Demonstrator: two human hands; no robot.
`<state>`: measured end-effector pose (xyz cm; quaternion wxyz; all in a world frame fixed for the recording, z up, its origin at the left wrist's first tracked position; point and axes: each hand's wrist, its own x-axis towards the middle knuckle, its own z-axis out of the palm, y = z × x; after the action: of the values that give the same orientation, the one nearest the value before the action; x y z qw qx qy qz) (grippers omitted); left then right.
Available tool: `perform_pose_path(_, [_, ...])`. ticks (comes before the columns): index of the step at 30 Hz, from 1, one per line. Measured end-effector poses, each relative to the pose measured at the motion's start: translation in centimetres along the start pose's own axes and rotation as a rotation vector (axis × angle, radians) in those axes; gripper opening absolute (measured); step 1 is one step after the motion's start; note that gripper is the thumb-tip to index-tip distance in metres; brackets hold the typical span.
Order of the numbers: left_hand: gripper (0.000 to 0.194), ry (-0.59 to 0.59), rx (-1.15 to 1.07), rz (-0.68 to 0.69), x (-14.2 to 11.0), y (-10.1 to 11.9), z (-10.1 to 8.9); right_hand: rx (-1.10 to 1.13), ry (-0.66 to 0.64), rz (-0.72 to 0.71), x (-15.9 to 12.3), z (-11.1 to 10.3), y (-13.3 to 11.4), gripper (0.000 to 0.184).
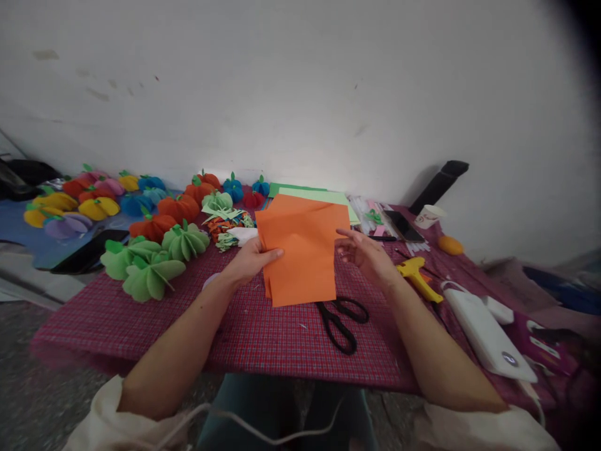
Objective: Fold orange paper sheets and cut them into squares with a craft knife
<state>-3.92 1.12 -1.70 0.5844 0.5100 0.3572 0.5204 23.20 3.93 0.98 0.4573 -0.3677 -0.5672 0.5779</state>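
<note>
Several sheets of orange paper [303,257] are held up over the table in a slightly fanned stack. My left hand [251,258] grips their left edge, thumb on top. My right hand [365,254] is at the right of the sheets, fingers apart and holding nothing; whether a fingertip touches the paper's edge I cannot tell. Black-handled scissors [342,322] lie on the checked cloth just below the paper, their blades hidden under it. Behind the stack lie light green sheets [323,196] and a darker green sheet [293,186].
Finished paper pumpkins [153,275] in several colours crowd the left side. Paper scraps [225,227] lie behind my left hand. On the right are a yellow glue gun [419,279], a white power bank [488,332], a phone [404,225] and a paper cup [429,216]. A wall rises behind.
</note>
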Motion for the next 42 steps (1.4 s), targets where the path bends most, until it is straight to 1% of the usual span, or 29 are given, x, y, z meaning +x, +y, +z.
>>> perform_pose_path(2, [0.047, -0.023, 0.03, 0.004, -0.1, 0.2, 0.1, 0.017, -0.048, -0.023, -0.2, -0.2, -0.5, 0.05])
perform_pose_path(4, [0.047, -0.023, 0.051, 0.023, -0.3, 0.4, 0.4, -0.014, -0.081, -0.05, -0.5, 0.4, -0.6, 0.053])
perform_pose_path(5, [0.047, -0.023, 0.065, 0.031, -0.3, 0.5, 0.6, -0.043, -0.091, -0.057, -0.7, 0.8, -0.5, 0.052])
perform_pose_path(7, [0.048, -0.029, 0.104, 0.049, -0.4, 0.7, 1.1, -0.102, -0.088, -0.06, -0.8, 1.5, -0.2, 0.041])
perform_pose_path(9, [0.053, -0.047, 0.136, 0.049, -0.4, 0.9, 1.4, -0.135, -0.014, -0.067, -0.8, 1.7, 0.0, 0.026])
perform_pose_path(10, [0.055, -0.045, 0.14, 0.055, -0.3, 1.0, 1.4, -0.137, 0.054, -0.077, -0.7, 1.6, 0.0, 0.023])
perform_pose_path(12, [0.058, -0.011, 0.118, 0.101, -0.2, 1.1, 1.2, -0.104, 0.211, -0.108, -0.4, 1.1, -0.2, 0.021])
perform_pose_path(13, [0.058, 0.008, 0.101, 0.132, -0.1, 1.1, 1.1, -0.066, 0.269, -0.119, -0.2, 0.9, -0.2, 0.021])
perform_pose_path(15, [0.059, 0.028, 0.072, 0.197, 0.1, 1.0, 0.9, 0.033, 0.315, -0.123, 0.1, 0.6, -0.3, 0.022])
perform_pose_path(18, [0.069, 0.007, 0.034, 0.243, 0.3, 0.8, 1.1, 0.16, 0.287, -0.066, 0.3, 1.2, 0.3, 0.027])
perform_pose_path(20, [0.076, 0.033, 0.02, 0.29, 0.3, 0.7, 1.5, 0.203, 0.252, -0.011, 0.2, 2.1, 1.0, 0.029])
perform_pose_path(23, [0.074, 0.15, 0.045, 0.371, 0.4, 0.7, 1.8, 0.218, 0.177, 0.083, 0.1, 3.1, 2.0, 0.03])
perform_pose_path(25, [0.069, 0.219, 0.075, 0.4, 0.5, 0.7, 1.7, 0.186, 0.135, 0.127, 0.1, 3.0, 2.2, 0.03])
perform_pose_path(26, [0.068, 0.241, 0.089, 0.4, 0.5, 0.8, 1.6, 0.155, 0.132, 0.122, 0.1, 2.7, 2.1, 0.03])
perform_pose_path(28, [0.067, 0.264, 0.114, 0.391, 0.5, 1.0, 1.3, 0.072, 0.164, 0.038, 0.3, 1.9, 1.6, 0.03])
perform_pose_path(30, [0.069, 0.264, 0.132, 0.383, 0.5, 1.1, 1.2, 0.009, 0.206, -0.106, 0.5, 1.0, 0.8, 0.033])
perform_pose_path(32, [0.075, 0.231, 0.141, 0.37, 0.4, 1.2, 1.2, -0.019, 0.221, -0.224, 0.6, 0.2, 0.1, 0.042])
perform_pose_path(35, [0.085, 0.166, 0.146, 0.339, 0.3, 1.2, 1.3, -0.045, 0.215, -0.311, 0.5, -0.3, -0.5, 0.05])
perform_pose_path(39, [0.094, 0.087, 0.185, 0.315, 0.0, 0.9, 1.3, -0.12, 0.243, -0.388, 0.5, -0.5, -0.4, 0.042])
perform_pose_path(42, [0.096, 0.006, 0.26, 0.289, -0.1, 0.5, 1.2, -0.201, 0.288, -0.435, 0.7, -1.0, -0.1, 0.029])
